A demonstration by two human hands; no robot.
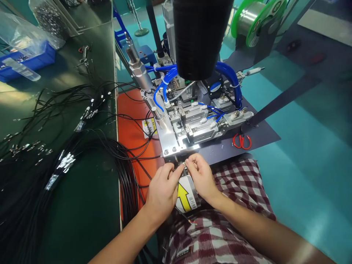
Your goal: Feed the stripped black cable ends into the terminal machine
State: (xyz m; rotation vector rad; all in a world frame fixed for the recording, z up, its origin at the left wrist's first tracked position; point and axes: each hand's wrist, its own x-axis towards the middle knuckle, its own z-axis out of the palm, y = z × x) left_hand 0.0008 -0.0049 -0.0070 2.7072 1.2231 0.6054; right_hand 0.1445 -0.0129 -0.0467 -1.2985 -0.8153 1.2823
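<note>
Blue bin — parts; hands — metal piece

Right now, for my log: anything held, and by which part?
Cannot be told; the left hand and right hand hide any hold behind their fingers.

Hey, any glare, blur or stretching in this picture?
Head view: glare on the green table at far left and the teal floor at lower right; head view: edges look stretched and soft; head view: left hand and right hand fairly sharp, but what they work at is too small to make out.
</note>
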